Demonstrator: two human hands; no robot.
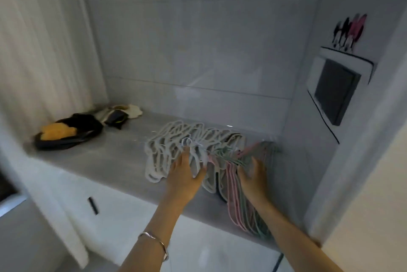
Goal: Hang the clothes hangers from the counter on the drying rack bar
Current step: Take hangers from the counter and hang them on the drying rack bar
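A heap of white hangers (167, 141) is laid flat on the grey tabletop (114, 157), and the left hand (185, 175) is rested on it, grip spread, nothing pinched. Just beside, pink and green hangers (240, 205) are touched by the right hand (253, 177), grip likewise spread, probably so that a bundle can be gathered.

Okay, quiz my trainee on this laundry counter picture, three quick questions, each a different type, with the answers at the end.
1. True or false: the white hangers already hang on a bar.
2. Which wrist wears the bracelet? A left, B right, C neither.
3. Fill in: the coloured hangers under the right hand are pink and ___.

Key:
1. False. They lie in a pile on the counter.
2. A.
3. Green.
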